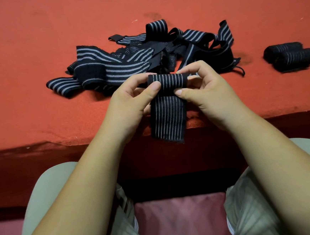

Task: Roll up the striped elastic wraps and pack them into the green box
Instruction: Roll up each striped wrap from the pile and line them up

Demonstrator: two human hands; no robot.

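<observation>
Striped elastic wrap (pixel 166 84), black with thin pale lines, is held in mid-air just above the near edge of a red surface (pixel 34 52). Its upper end is wound into a short, thick roll lying crosswise between the two hands. Its free end hangs straight down from the roll, past the edge of the surface, and ends in a flat cut edge.

The left hand (pixel 128 101) is curled round the left end of the roll, with the thumb pressed on the front and the fingers tucked behind. The right hand (pixel 205 87) pinches the right end in the same way, its thumb laid flat just under the roll, where the hanging strip begins. Both forearms are seen reaching in from the bottom of the view.

Behind the hands, a pile of loose wraps (pixel 127 63) is spread across the middle of the surface, tangled and overlapping, some bands lying flat and some looped upward. Well apart from the pile, towards the right edge, two finished rolls (pixel 290 56) lie side by side, touching each other.

Below the surface, pale shorts (pixel 250 211) are visible on the person's legs, and a pink cushion (pixel 181 221) is seen between the knees.
</observation>
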